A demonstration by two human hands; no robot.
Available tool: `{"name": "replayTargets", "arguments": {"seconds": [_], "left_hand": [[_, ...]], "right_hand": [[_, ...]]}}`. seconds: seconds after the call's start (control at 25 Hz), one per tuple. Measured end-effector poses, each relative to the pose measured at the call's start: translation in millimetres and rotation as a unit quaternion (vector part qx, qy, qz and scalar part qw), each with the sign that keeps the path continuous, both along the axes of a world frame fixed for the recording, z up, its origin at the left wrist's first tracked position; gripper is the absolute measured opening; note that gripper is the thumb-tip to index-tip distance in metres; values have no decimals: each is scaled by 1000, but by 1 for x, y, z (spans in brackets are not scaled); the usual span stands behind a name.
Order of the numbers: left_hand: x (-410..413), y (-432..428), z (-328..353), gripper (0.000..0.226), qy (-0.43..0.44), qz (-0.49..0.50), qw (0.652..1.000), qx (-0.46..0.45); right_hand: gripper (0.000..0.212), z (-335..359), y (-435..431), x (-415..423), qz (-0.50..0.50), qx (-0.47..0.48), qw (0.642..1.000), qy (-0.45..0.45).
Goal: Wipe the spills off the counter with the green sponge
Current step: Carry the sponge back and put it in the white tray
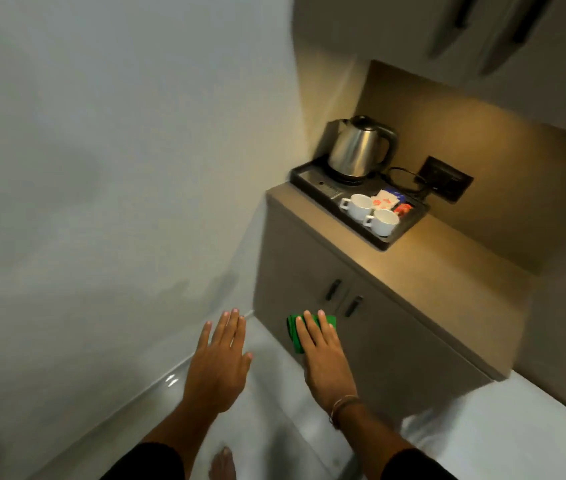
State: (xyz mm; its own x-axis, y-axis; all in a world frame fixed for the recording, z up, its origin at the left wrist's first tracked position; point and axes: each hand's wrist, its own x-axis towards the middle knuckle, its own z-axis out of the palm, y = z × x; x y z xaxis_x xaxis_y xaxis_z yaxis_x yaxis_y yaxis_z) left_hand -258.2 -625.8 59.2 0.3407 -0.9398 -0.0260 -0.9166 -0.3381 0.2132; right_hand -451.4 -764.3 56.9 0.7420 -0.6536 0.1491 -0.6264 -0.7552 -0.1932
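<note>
The green sponge (pixel 296 332) sits under the fingers of my right hand (pixel 323 358), which holds it in the air in front of the cabinet doors, below counter height. My left hand (pixel 217 363) is held out flat with fingers apart and holds nothing, over the floor to the left of the cabinet. The beige counter (pixel 423 268) lies up and to the right, lit from above. No spill on it can be made out from here.
A black tray (pixel 312 183) at the counter's far left end carries a steel kettle (pixel 357 148), two white cups (pixel 371 213) and sachets. A wall socket (pixel 446 178) with a cord is behind it. Two cabinet doors with black handles (pixel 343 297) face me. A white wall stands left.
</note>
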Motion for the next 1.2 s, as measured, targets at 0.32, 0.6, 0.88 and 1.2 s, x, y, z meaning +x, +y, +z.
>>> {"name": "replayTargets", "arguments": {"seconds": [0.32, 0.6, 0.88, 1.2], "left_hand": [[70, 286, -8, 84, 0, 256, 966, 41], [121, 482, -18, 81, -32, 383, 922, 55], [214, 617, -41, 74, -6, 419, 906, 60], [275, 644, -92, 75, 20, 389, 915, 105]], "right_hand": [[81, -15, 237, 158, 224, 52, 973, 10], [83, -24, 433, 264, 362, 73, 929, 12], [93, -42, 577, 372, 399, 66, 914, 20], [82, -96, 610, 446, 375, 34, 916, 140]]}}
